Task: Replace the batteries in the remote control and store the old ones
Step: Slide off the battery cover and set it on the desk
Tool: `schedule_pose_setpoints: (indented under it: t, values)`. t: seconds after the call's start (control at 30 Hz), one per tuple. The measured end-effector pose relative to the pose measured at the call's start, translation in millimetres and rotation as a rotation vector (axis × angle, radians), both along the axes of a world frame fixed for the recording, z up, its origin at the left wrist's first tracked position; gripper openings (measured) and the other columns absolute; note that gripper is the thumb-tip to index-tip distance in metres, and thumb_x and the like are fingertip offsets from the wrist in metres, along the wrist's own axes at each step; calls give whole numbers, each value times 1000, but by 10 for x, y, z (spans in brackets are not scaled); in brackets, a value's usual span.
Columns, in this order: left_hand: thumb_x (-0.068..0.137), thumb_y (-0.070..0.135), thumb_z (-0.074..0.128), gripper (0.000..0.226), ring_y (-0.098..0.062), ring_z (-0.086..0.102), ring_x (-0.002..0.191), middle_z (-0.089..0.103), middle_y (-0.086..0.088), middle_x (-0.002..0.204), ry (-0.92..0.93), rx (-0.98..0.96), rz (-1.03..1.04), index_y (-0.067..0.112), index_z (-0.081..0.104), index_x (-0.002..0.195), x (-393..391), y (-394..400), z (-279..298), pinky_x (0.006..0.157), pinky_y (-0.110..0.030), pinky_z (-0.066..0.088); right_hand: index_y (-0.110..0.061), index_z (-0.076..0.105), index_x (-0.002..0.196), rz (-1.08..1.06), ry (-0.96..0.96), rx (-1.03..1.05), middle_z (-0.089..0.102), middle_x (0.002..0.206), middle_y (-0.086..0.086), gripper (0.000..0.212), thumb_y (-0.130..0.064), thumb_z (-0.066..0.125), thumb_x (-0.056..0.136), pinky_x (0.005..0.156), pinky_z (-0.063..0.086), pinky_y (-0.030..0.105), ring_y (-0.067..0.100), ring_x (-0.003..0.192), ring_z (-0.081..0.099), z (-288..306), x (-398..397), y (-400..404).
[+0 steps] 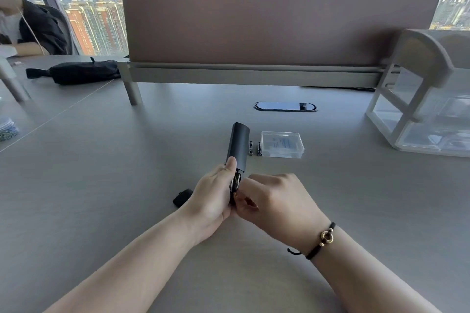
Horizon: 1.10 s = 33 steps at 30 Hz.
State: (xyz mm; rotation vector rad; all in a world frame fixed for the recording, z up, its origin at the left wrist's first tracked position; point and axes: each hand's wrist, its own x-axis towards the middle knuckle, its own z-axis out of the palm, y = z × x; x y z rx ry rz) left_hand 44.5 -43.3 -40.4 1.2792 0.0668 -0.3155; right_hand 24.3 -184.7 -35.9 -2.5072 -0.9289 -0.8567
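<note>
At the centre of the frame, the left hand (212,192) grips the black remote control (237,146) from its left side, thumb laid along the back, the far end tilted up off the table (101,173). The right hand (274,198) curls in from the right, fingertips pinching at the open battery compartment (235,183). Two batteries (255,148) lie just right of the remote, beside a clear plastic box (282,144). The black cover (182,197) lies left of the left hand.

Bare worktop (114,185) lies open from 6 to 10 o'clock. At 1 o'clock two batteries (254,148) and a clear plastic box (282,144) crowd the remote control (237,143); the battery cover (182,197) sits at 9.
</note>
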Motion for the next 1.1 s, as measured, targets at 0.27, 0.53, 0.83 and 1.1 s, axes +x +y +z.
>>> schedule_pose_setpoints:
  t: [0.27, 0.53, 0.83, 1.1]
  values:
    - [102, 18, 46, 25, -24, 56, 68, 50, -15, 86, 4, 7, 2, -1, 53, 116, 26, 2, 25, 50, -29, 52, -15, 52, 70, -1, 48, 137, 55, 56, -4, 15, -11, 67, 73, 37, 43, 35, 26, 45, 48, -7, 8, -29]
    - [99, 17, 55, 14, -28, 55, 73, 53, -13, 81, -28, 32, -8, 6, 54, 107, 57, 8, -40, 53, -29, 49, -21, 64, 85, 124, 405, 342, 64, 76, -7, 13, -12, 68, 76, 59, 53, 38, 14, 63, 62, -41, 22, -56]
    - [99, 19, 53, 18, -25, 58, 80, 63, -10, 84, -96, 88, 86, 17, 64, 113, 44, -33, -49, 70, -36, 45, -28, 66, 84, -16, 508, 471, 66, 73, -8, 27, -20, 85, 67, 58, 52, 26, 11, 62, 60, -56, 66, -43]
    - [102, 15, 48, 18, -10, 59, 56, 67, 3, 79, -241, 177, 40, 15, 61, 113, -8, -36, 8, 50, -28, 51, -31, 62, 85, -49, 595, 578, 68, 67, 0, 23, -16, 77, 76, 55, 47, 26, 9, 55, 57, -110, 100, -66]
